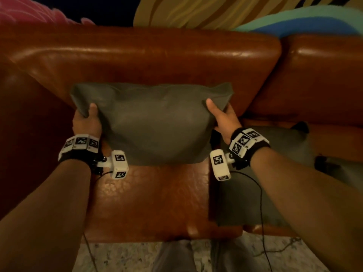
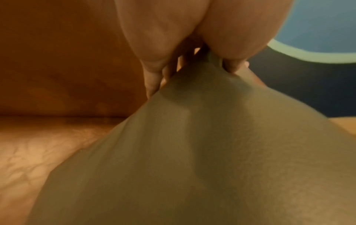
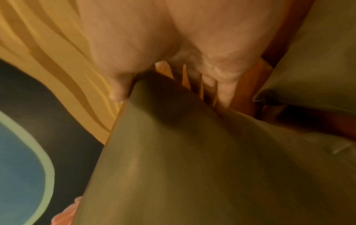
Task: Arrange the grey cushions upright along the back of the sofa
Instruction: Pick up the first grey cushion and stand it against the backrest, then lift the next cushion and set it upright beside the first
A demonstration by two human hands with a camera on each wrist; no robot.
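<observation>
A grey cushion [image 1: 155, 122] stands upright against the brown leather sofa back [image 1: 149, 61], its lower edge on the seat. My left hand [image 1: 87, 119] grips its left side, thumb on the front and fingers behind. My right hand [image 1: 222, 116] grips its right side the same way. The left wrist view shows the cushion [image 2: 192, 152] pinched between thumb and fingers [image 2: 152, 82]. In the right wrist view the cushion [image 3: 192, 159] is held likewise, the fingers [image 3: 225, 91] behind it. A second grey cushion [image 1: 261, 177] lies flat on the seat to the right, under my right forearm; its corner [image 3: 308, 60] shows in the right wrist view.
The sofa seat [image 1: 153, 203] in front of the held cushion is bare leather. A second back section [image 1: 318, 79] continues to the right. A colourful painted wall [image 1: 216, 10] rises behind the sofa. Thin cables [image 1: 261, 203] hang from my wrists. Speckled floor [image 1: 121, 256] lies below.
</observation>
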